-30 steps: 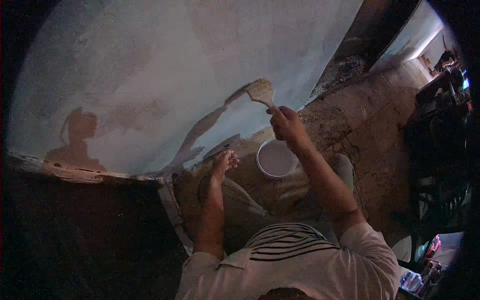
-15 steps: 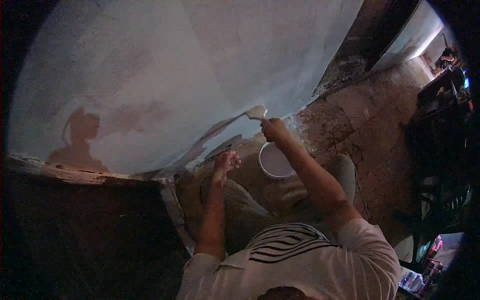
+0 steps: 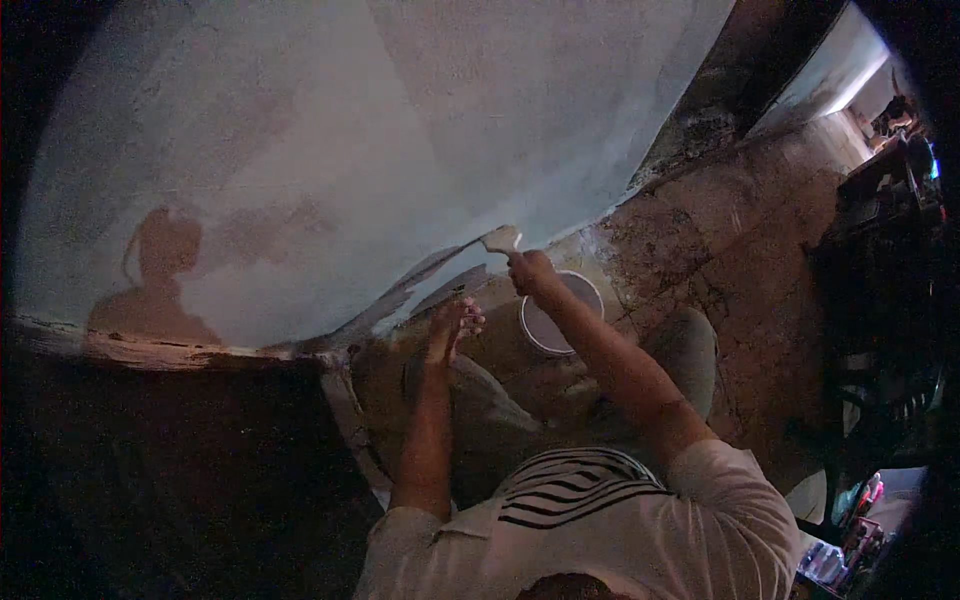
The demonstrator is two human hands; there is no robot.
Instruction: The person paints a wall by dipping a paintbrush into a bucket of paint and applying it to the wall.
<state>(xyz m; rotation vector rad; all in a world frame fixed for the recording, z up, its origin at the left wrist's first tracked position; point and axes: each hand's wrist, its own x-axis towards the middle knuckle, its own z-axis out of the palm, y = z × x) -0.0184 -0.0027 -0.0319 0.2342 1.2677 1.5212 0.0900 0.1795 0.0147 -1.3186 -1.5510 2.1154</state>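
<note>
Brown floor (image 3: 760,270) | bucket (image 3: 548,352): greyish liquid (image 3: 543,328) | right fingers (image 3: 517,272): grasping brush (image 3: 501,240) | left fingers (image 3: 472,316): released, half-curled

Dim light is falling over the scene, with the pale wall (image 3: 280,130) catching most of it and a soft-edged head-and-shoulders shadow (image 3: 160,265) darkening its lower left. A bright strip (image 3: 858,80) is glaring at upper right, while the lower left is sinking into near-black. Grain is speckling the dark areas, fine detail is looking soft, and fisheye distortion is bending straight edges, the corners fading to black.
</note>
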